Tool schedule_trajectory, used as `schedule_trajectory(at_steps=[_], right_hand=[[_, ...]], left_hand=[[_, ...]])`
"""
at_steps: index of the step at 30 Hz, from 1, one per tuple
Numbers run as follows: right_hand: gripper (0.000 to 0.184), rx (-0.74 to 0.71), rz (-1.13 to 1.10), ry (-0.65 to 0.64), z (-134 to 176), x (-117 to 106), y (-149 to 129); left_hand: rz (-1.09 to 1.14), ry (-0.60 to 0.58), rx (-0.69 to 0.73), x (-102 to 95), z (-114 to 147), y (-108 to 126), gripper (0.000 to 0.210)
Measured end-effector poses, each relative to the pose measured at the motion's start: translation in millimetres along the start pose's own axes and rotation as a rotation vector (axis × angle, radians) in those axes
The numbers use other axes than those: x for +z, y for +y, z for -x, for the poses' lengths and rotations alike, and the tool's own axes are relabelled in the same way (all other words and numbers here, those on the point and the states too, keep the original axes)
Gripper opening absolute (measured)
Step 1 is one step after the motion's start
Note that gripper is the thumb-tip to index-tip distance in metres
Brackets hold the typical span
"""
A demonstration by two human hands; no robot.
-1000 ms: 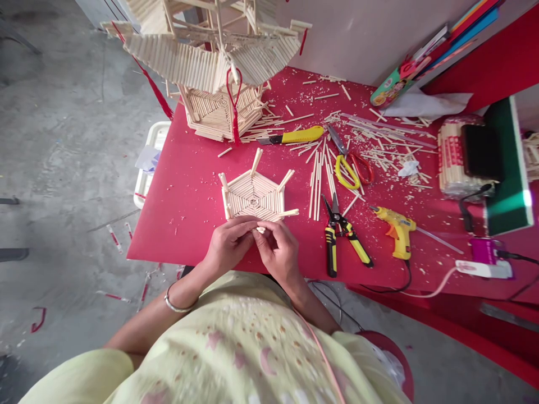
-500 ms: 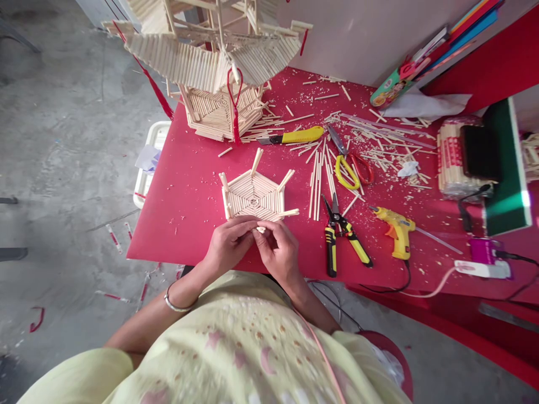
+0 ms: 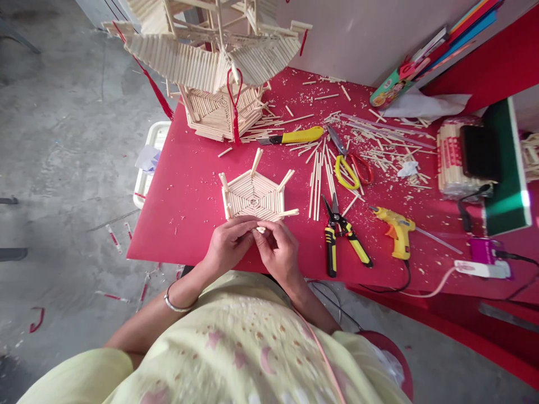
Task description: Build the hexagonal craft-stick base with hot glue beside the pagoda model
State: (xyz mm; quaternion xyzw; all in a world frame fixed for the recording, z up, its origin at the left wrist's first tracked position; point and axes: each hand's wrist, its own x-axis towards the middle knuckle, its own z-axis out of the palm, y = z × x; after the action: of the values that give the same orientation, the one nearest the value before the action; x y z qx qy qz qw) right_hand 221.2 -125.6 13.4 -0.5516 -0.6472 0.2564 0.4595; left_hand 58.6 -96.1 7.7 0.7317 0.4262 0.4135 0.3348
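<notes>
A small hexagonal base of wooden sticks (image 3: 254, 193) lies on the red table, with short stick posts rising from its corners. At its near edge my left hand (image 3: 229, 242) and my right hand (image 3: 278, 249) meet, fingers closed around a little bundle of wooden sticks (image 3: 261, 230). Only the pale end of that bundle shows between my fingertips. My hands cover its lower part, so I cannot tell whether it touches the base. To the right of my right hand lie yellow-and-black pruning shears (image 3: 337, 230) with their blades apart.
A large stick pavilion (image 3: 210, 73) with red tassels stands at the back left. Loose sticks (image 3: 319, 185), a yellow utility knife (image 3: 302, 135), scissors (image 3: 347, 163) and a yellow hot glue gun (image 3: 394, 229) lie rightward. Packed sticks (image 3: 450, 163) sit by the right edge.
</notes>
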Motion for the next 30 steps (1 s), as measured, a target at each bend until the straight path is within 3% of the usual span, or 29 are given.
schedule_trajectory(at_steps=[30], right_hand=[[0.016,-0.015,-0.002,0.013,-0.1,0.6,1.3]], left_hand=[[0.004,-0.004,-0.005,0.2,1.2,-1.2,0.027]])
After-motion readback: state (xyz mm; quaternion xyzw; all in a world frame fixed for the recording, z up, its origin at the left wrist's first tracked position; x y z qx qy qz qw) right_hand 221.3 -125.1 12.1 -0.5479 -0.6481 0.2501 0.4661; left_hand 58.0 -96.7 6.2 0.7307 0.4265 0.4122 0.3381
